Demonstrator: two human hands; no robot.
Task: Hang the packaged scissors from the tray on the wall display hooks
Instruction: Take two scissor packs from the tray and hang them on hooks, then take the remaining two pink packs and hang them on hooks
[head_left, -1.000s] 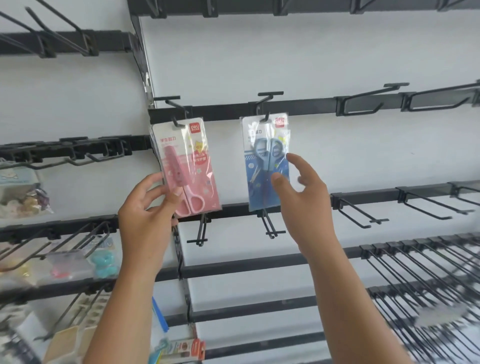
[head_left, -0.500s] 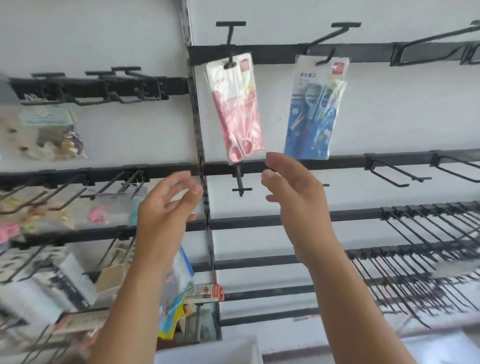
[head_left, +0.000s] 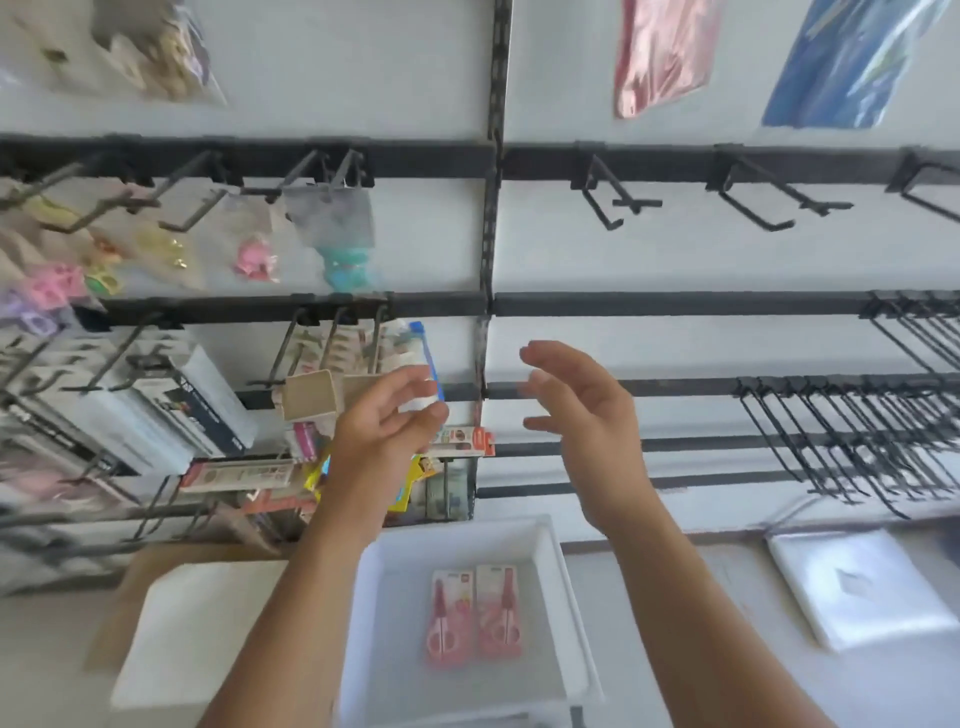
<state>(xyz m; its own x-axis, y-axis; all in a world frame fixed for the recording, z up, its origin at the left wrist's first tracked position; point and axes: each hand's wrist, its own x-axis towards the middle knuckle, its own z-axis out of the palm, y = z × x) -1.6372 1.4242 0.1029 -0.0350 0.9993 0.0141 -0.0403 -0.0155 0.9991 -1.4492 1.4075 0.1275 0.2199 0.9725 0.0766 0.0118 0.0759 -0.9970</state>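
Shop wall of white panels crossed by black rails, with a counter below; the white tray (head_left: 550, 582) on that counter is the landmark. Inside the tray, toward its far half, two pink scissor packs (head_left: 472, 616) lie flat, side by side and touching, long axis pointing at the wall. They look laid label-up so either can be lifted by its top edge, where the hang hole probably sits. These are what is left to hang.

Above the tray, both hands are empty and in mid-air. Left hand (head_left: 387, 436) is over the tray's far-left corner, fingers loosely curled, holding nothing. Right hand (head_left: 582, 410) is over the far-right corner, fingers spread and relaxed, also holding nothing. Palms half face each other, which reads as hands between a hang and the next pick.

Far above the tray at the frame top, a pink pack (head_left: 662, 52) and a blue pack (head_left: 852, 62) already hang, blurred, tops cut off so their hooks are not visible. Between them and the tray, empty black hooks (head_left: 613, 200) stick out from a rail, likely targets for the next packs.

Up and left of the tray, pegs carry assorted stationery (head_left: 249, 249), too blurred to name. Left of the tray lies a flat white sheet (head_left: 208, 634) on brown card; right of it a stack of clear bags (head_left: 852, 587).

Judgement: partway done, next move is reaching down for a pack.
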